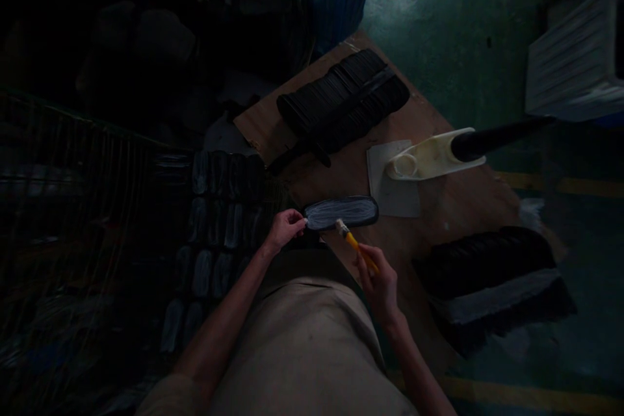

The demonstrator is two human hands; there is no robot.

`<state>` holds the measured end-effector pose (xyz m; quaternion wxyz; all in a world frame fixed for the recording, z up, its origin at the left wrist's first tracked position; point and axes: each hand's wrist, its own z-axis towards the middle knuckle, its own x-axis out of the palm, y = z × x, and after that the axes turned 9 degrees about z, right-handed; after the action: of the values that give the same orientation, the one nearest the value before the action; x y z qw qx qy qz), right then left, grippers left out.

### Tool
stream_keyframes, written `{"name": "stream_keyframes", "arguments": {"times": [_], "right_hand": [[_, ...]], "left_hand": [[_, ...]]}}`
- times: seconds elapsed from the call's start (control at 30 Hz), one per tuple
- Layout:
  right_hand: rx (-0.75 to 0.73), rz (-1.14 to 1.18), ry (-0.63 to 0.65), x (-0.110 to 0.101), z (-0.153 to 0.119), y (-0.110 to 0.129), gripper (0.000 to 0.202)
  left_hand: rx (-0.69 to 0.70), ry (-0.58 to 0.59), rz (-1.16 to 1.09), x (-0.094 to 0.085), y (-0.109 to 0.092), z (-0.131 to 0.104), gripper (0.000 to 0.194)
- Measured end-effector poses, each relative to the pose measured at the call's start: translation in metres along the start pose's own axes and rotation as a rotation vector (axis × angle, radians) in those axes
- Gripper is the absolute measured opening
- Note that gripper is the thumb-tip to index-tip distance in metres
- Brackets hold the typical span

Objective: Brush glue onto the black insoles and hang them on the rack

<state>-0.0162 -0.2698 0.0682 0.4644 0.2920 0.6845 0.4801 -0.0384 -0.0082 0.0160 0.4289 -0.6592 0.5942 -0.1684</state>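
My left hand [286, 230] pinches the left end of a dark, elongated shoe sole [341, 211] with rounded ends. Whitish streaks of a coating cover the upper face of the sole, inside its dark rim. In my right hand [379, 276] is a brush [355, 244] with a yellow handle, its fingers closed around it. The pale bristles meet the near edge of the sole, around the middle of its length. Beneath and beyond the sole lies a brown wooden board [316, 179].
Bundled black soles [341, 94] lie at the back of the board, another dark stack [497, 273] at right. A cream container [429, 159] with a black rod stands on a white sheet [390, 198]. Coated soles [202, 273] fill a rack at left; a blue crate [336, 0] is behind.
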Motion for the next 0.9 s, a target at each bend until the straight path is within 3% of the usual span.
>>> {"name": "stream_keyframes", "arguments": {"times": [0.07, 0.2, 0.33, 0.5, 0.6, 0.7, 0.8, 0.9], "right_hand": [[0.040, 0.027, 0.005, 0.000, 0.000, -0.003, 0.021], [0.124, 0.059, -0.270, -0.018, 0.001, -0.002, 0.026], [0.041, 0.056, -0.375, -0.040, 0.010, 0.000, 0.026], [-0.200, -0.072, -0.361, -0.040, 0.046, 0.005, 0.026], [-0.275, -0.049, -0.324, -0.024, 0.076, 0.024, 0.025], [-0.297, -0.005, -0.179, -0.004, 0.099, 0.046, 0.027], [-0.310, 0.014, -0.051, 0.007, 0.106, 0.057, 0.027], [-0.278, 0.078, -0.039, 0.002, 0.101, 0.049, 0.024]], "left_hand": [[-0.005, 0.003, 0.000, 0.001, 0.000, -0.001, 0.027], [0.042, -0.004, 0.048, 0.001, 0.000, -0.003, 0.024], [0.210, 0.003, 0.124, -0.001, -0.007, -0.011, 0.017], [0.476, 0.046, 0.282, -0.001, -0.033, -0.037, 0.004], [0.680, 0.086, 0.416, 0.005, -0.052, -0.053, 0.009], [0.860, 0.141, 0.532, 0.014, -0.066, -0.067, 0.018], [0.977, 0.107, 0.602, 0.021, -0.072, -0.079, 0.020], [1.040, 0.015, 0.629, 0.024, -0.070, -0.088, 0.021]]}}
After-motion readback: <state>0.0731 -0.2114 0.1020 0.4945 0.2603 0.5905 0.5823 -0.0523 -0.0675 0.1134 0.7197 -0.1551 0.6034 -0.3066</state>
